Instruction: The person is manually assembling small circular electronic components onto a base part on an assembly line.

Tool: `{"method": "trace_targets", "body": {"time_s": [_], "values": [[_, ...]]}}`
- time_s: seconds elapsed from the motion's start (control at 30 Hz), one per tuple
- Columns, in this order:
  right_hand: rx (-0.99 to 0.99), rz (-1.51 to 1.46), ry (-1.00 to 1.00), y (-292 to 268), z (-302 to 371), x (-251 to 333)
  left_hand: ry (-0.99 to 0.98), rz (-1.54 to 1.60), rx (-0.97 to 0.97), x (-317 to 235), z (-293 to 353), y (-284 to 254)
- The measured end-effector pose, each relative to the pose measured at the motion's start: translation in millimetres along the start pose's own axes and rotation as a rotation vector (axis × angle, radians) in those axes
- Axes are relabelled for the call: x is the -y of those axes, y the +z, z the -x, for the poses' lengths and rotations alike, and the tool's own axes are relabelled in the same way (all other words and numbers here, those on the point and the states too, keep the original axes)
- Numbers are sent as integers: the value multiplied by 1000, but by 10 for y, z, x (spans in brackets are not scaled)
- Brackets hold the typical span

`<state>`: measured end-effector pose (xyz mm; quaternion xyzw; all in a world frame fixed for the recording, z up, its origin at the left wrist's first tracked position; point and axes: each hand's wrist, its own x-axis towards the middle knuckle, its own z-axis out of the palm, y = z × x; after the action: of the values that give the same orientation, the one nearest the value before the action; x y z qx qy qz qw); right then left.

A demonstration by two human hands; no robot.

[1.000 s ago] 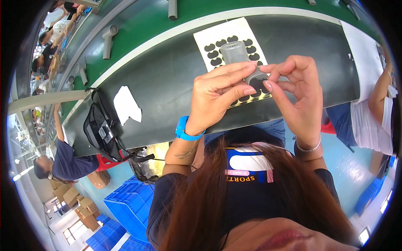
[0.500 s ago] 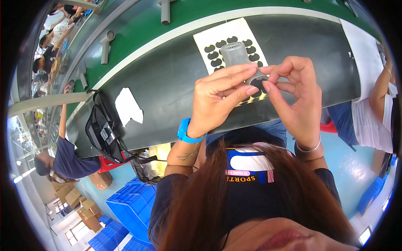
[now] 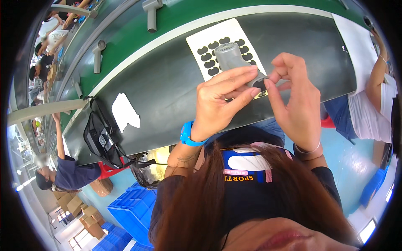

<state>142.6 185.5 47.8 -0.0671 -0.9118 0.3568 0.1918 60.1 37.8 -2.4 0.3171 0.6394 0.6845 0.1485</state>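
Note:
My left hand (image 3: 220, 98) is closed around a grey hair-dryer-shaped body (image 3: 229, 57), its slotted round end pointing away from me. At the near end, between my hands, sits a dark patch (image 3: 259, 85) that looks like a black sticker. My right hand (image 3: 295, 90) has thumb and forefinger pinched at the edge of this patch, the other fingers curled. Beneath the grey body lies a pale sheet (image 3: 197, 42) with rows of black notched round stickers (image 3: 209, 64); my hands hide its near part.
A green conveyor belt (image 3: 121, 46) beyond the dark table (image 3: 163, 75) carries grey bodies (image 3: 152, 19) of the same kind. A white paper piece (image 3: 124, 112) and a black bag (image 3: 100, 134) lie to the left. Blue crates (image 3: 132, 209) stand below left. Co-workers sit at both sides.
The view has shifted slightly, moving the sheet and table leftward in the picture. Grey bodies on the belt have moved left. Both hands keep nearly the same hold at the dark patch.

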Motion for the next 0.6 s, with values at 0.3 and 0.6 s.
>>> {"method": "trace_targets", "body": {"time_s": [0.3,0.6], "values": [[128,-446,123,129,-87,-175,-14,122,-21,61,15,-64],[179,-431,43,457,-323,-373,57,148,-140,56,-79,-430]]}}
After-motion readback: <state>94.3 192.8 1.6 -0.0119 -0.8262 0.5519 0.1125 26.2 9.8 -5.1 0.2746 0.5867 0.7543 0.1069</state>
